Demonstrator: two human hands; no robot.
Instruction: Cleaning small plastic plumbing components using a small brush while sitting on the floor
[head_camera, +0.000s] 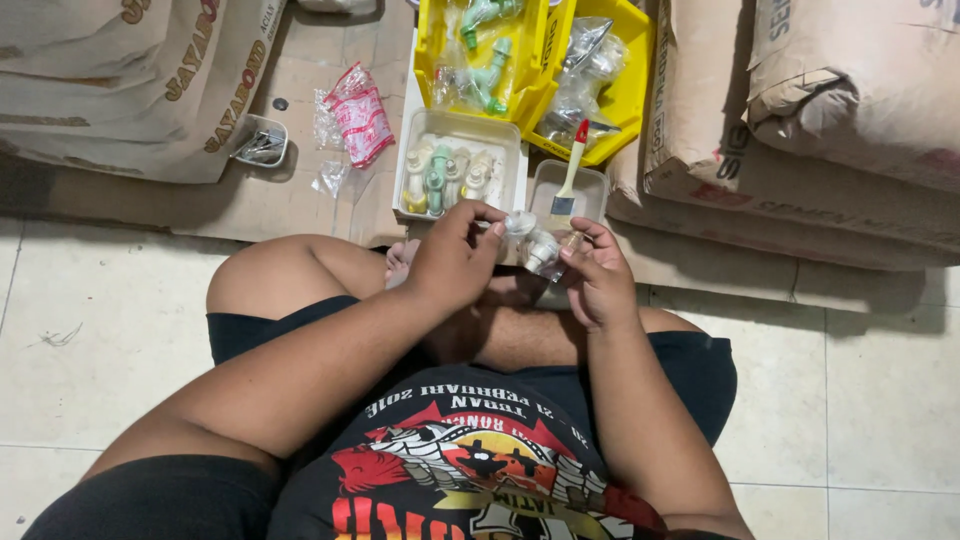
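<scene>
The person sits cross-legged on a tiled floor (120, 330), both hands raised over the lap. The left hand (452, 262) and the right hand (597, 277) together hold one small white plastic tap (530, 243) between them, just in front of the trays. The left hand's fingertips (492, 215) pinch the tap's round upper end; the right hand's fingers (578, 243) close on its other end. What else the right hand pinches is hard to make out, perhaps a small clear piece.

Just beyond the hands lie two white trays side by side. The larger white tray (510, 135) holds what look like three taps (447, 176), two cream and one green between them. The smaller white tray (590, 180) carries one paintbrush (571, 170) with a red-tipped handle, leaning on its rim. Behind these stand two yellow bins (635, 60), one with green taps in clear bags, the other with clear bagged parts. To the left, on flat cardboard, lie one red-printed plastic packet (360, 115) and one small clear container (262, 142). Large paper sacks (800, 110) are stacked on both sides.
</scene>
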